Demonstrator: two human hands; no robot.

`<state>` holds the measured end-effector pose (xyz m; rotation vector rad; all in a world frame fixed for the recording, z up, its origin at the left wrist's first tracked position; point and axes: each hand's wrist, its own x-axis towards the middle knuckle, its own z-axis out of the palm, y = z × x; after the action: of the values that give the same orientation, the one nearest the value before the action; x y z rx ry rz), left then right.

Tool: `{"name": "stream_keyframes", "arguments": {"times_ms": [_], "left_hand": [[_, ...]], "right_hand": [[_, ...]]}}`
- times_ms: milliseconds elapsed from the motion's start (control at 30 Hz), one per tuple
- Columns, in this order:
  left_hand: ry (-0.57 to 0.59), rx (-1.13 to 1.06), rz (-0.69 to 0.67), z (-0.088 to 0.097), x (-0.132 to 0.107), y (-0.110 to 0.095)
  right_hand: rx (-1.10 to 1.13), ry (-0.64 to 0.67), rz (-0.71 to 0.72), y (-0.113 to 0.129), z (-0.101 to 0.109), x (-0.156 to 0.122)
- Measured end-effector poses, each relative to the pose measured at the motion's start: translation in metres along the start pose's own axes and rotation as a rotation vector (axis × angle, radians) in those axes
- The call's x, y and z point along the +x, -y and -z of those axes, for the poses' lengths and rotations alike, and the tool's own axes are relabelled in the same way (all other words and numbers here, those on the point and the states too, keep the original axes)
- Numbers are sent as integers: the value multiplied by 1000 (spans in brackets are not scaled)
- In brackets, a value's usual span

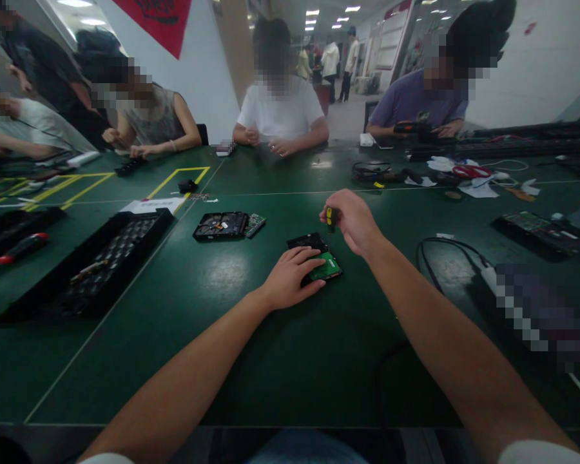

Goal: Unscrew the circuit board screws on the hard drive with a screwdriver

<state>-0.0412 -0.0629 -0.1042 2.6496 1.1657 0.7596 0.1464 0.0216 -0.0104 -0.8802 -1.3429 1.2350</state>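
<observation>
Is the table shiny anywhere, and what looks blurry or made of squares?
In the head view, a pale glare patch lies on the green table, left of the left hand; in the head view, the people in the far background look soft; in the head view, squares cover faces of people across the table and part of the clutter at right.

No words can be read. Seen from the person, the red flag point(167, 26) high at eleven o'clock has blurry dark letters point(157, 8). Lower at eleven, white paper point(157, 205) has fuzzy marks. At twelve, the green board's point(325, 269) white label point(332, 263) is too small.
</observation>
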Motion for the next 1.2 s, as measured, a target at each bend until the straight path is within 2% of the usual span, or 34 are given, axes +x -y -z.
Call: {"name": "stream_keyframes", "arguments": {"times_ms": [333,500,733,967,1200], "left_hand": [[4,-2,7,0,0,0],[9,6,3,1,0,-1],[5,-1,3,2,0,-2],[-5,-6,-3,1,0,-2],[-7,-13,-6,1,0,-1]], "right_hand": [[-23,-3,20,-6,1,2],[134,56,47,-8,-3,-3],[344,38,111,-14,-7,-5],[398,73,105,-17,1,0],[399,78,130,-15,0,-1]]}}
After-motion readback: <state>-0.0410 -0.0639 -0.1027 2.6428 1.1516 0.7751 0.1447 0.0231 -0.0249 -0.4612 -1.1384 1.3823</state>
